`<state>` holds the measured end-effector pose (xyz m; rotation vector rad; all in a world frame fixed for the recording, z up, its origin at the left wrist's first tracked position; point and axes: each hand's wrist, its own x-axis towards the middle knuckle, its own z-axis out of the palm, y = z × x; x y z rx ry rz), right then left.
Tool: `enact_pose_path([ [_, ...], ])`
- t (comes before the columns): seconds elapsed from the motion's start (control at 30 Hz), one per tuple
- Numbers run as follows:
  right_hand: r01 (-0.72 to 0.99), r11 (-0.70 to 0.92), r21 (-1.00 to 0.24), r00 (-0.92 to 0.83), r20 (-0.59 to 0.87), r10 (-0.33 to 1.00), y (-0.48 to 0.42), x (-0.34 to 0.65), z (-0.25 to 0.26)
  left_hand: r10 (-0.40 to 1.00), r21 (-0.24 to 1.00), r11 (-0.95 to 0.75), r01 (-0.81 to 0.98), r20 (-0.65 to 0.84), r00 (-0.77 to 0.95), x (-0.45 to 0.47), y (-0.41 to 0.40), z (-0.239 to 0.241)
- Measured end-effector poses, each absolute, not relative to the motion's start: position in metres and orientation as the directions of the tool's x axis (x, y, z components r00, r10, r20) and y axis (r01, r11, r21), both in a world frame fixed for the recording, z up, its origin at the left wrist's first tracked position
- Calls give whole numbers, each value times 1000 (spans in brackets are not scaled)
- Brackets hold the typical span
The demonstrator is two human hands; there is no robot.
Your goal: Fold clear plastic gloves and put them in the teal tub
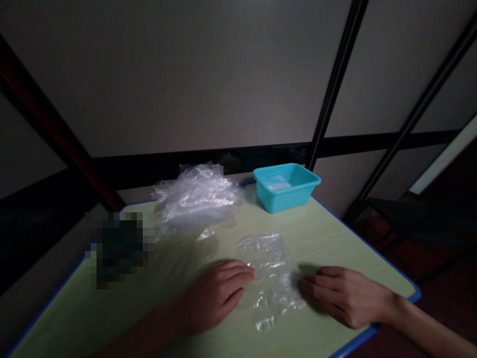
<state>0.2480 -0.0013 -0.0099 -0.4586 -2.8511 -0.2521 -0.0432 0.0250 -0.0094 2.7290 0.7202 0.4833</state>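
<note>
A clear plastic bag lies spread and wrinkled on the table between my hands. My left hand rests palm down at its left edge, fingers stretched out and slightly bent, fingertips touching the plastic. From the other side, my right hand lies low over the table with its fingers pointing left, the tips at the bag's right edge. Neither hand visibly grips the plastic; both thumbs are mostly hidden. Farther back on the left is a loose heap of clear plastic bags.
A turquoise plastic basin with something whitish inside stands at the back right of the pale green, blue-edged table. A dark pixelated object sits on the left. Behind the table rise panels with dark strips.
</note>
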Motion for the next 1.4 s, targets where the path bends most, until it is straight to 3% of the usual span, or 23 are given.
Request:
enact_pose_path([
  [0.23,420,897,137,-886,275,373,1,249,-11,618,465,-750,470,240,749,-50,24,-15],
  [0.4,512,859,-33,-809,318,494,4,244,-11,658,477,-716,510,217,721,-49,22,-10],
  [0.63,502,865,-6,-785,416,458,17,236,-20,685,534,-673,512,189,703,-49,24,-13],
  [0.73,515,820,-250,-728,378,572,22,235,-19,718,612,-618,493,183,672,-51,26,-17],
  [0.83,556,673,-487,-629,282,724,27,234,-16,781,747,-506,431,185,596,-50,31,-20],
  [0.97,570,429,-700,-428,193,883,36,226,-14,865,909,-283,307,103,491,-44,41,-20],
  [1.07,496,281,-822,-317,130,940,45,219,-18,909,961,-135,243,23,415,-38,49,-19],
  [1.23,516,238,-823,-221,141,965,54,215,-29,928,976,-26,215,-57,369,-31,58,-19],
  [1.4,677,326,-659,-199,263,944,49,212,-28,950,983,-31,179,-27,312,-26,59,-24],
])
